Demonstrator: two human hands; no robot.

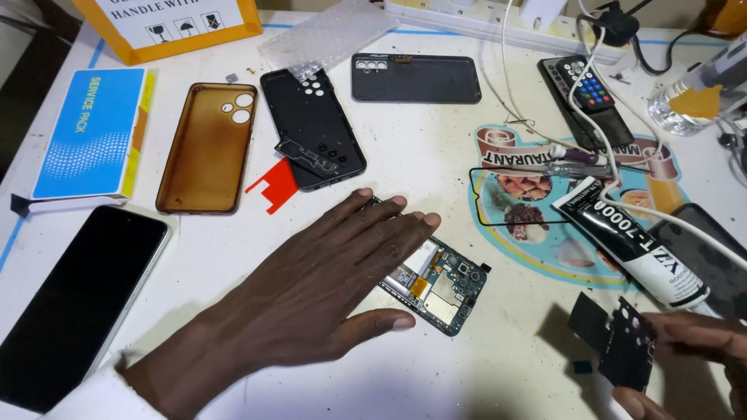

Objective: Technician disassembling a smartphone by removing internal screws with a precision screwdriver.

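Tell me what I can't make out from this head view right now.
- Opened phone: the left hand lies flat over most of it; only the circuit-board end shows.
- Right hand: cut off by the bottom right corner; it holds a black plate, but its grip is partly out of frame.
- Glue tube: its lower end runs behind the right hand.
- Dark phone screen: its bottom end is cut by the lower left edge.

White worktable (436,163) with smudges and blue edge lines, opened phone (436,284) with exposed circuit board near its centre, amber phone case (206,148) up-left of it, black back cover (311,128) above it, blue box (93,132) far left, glue tube (630,241) to its right, remote control (585,82) upper right.
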